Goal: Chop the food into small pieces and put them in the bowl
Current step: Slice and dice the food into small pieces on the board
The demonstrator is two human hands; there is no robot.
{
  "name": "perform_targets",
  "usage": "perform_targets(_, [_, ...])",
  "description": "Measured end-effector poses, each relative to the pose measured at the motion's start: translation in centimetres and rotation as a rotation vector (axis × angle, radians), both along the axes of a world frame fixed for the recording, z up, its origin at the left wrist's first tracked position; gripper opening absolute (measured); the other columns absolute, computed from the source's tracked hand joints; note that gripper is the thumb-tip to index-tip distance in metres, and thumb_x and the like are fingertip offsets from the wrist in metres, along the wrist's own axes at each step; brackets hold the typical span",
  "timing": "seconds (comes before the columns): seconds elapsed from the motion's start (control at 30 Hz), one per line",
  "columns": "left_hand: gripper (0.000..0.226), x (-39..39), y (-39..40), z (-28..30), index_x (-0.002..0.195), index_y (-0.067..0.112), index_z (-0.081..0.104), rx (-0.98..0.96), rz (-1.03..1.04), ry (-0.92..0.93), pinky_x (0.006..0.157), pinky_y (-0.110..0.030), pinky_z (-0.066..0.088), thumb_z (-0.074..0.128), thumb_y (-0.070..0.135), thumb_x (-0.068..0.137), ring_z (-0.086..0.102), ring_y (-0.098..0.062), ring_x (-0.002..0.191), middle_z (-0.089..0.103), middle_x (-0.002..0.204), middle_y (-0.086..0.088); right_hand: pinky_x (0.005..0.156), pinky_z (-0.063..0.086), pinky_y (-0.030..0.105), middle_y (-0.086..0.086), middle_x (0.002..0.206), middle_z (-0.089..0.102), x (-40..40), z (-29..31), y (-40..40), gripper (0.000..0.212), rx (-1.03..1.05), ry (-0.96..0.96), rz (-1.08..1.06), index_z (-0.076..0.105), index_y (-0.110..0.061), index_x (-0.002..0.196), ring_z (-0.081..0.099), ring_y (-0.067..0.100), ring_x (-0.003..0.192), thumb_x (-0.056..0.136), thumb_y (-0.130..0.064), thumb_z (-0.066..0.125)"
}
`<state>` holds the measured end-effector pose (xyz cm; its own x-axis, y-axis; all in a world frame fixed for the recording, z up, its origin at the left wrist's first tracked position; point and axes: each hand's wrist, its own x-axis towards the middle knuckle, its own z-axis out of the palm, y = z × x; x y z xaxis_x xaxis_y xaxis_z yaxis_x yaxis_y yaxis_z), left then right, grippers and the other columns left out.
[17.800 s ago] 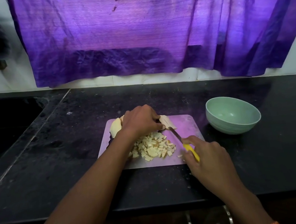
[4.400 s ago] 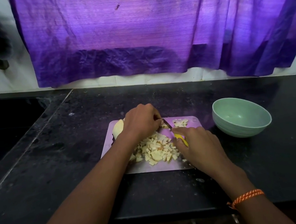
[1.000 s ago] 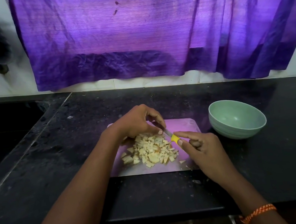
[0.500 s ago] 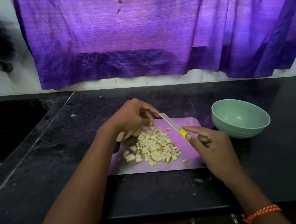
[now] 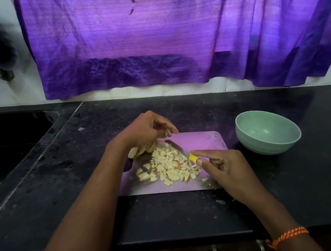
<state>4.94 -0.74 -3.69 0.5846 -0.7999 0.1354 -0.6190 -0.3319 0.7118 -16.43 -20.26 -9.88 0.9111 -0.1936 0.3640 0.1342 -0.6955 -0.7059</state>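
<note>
Half the knife blurred, hidden w/ pieces.

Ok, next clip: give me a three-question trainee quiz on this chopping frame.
1. True or false: the green bowl already holds chopped pieces.
2. Which hand holds the yellow-handled knife? A) left hand B) right hand C) neither
3. Fill in: the pile of chopped pieces lies on the ____.

Key:
1. False; its inside shows bare.
2. B; the right hand pinches the handle, while the left hand rests over the uncut slices.
3. Cutting board.
</note>
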Motion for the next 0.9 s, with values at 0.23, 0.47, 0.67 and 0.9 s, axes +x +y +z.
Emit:
perform_targets(0.23, [0.016, -0.4, -0.4, 0.0, 0.106, 0.027, 0.084, 0.063, -0.082, 0.007, 0.107, -0.052, 0.053, 0.085, 0.023, 0.09, 0.074, -0.012, 0.103, 0.081, 0.103, 0.008, 0.055, 0.037, 0.03, 0.001, 0.054, 0.045, -0.2, 0.2, -0.1, 0.025, 0.153, -0.123, 0.02, 0.074, -0.039, 0.123, 0.035, 0.011, 0.056, 0.099, -0.035, 0.07])
perform_targets(0.47, [0.021, 0.7, 1.1, 0.6, 0.109, 0.022, 0.084, 0.039, 0.117, -0.115, 0.092, -0.033, 0.06, 0.074, 0.007, 0.098, 0.076, 0.001, 0.091, 0.082, 0.09, 0.011, 0.05, 0.025, 0.024, -0.008, 0.055, 0.026, -0.2, 0.6, -0.3, 0.025, 0.075, -0.216, -0.129, 0.076, -0.03, 0.122, 0.025, 0.007, 0.052, 0.098, -0.027, 0.071])
perform_targets(0.67, [0.012, 1.9, 3.2, 1.0, 0.102, 0.034, 0.084, 0.097, 0.364, -0.176, 0.09, -0.041, 0.062, 0.085, 0.027, 0.091, 0.076, -0.004, 0.087, 0.08, 0.089, 0.015, 0.049, 0.027, 0.019, -0.008, 0.051, 0.03, -0.2, 0.6, -0.1, 0.026, 0.016, -0.194, -0.158, 0.076, -0.03, 0.122, 0.028, 0.008, 0.047, 0.098, -0.028, 0.07])
perform_targets(0.9, [0.042, 2.3, 4.2, 0.8, 0.144, 0.029, 0.063, 0.538, 0.457, 0.109, 0.06, -0.032, 0.058, 0.063, 0.045, 0.105, 0.077, -0.021, 0.068, 0.08, 0.082, -0.005, 0.052, 0.031, 0.025, -0.01, 0.05, 0.037, 0.1, 0.5, 0.1, 0.025, -0.049, -0.164, -0.17, 0.076, -0.033, 0.122, 0.031, 0.009, 0.047, 0.098, -0.031, 0.069])
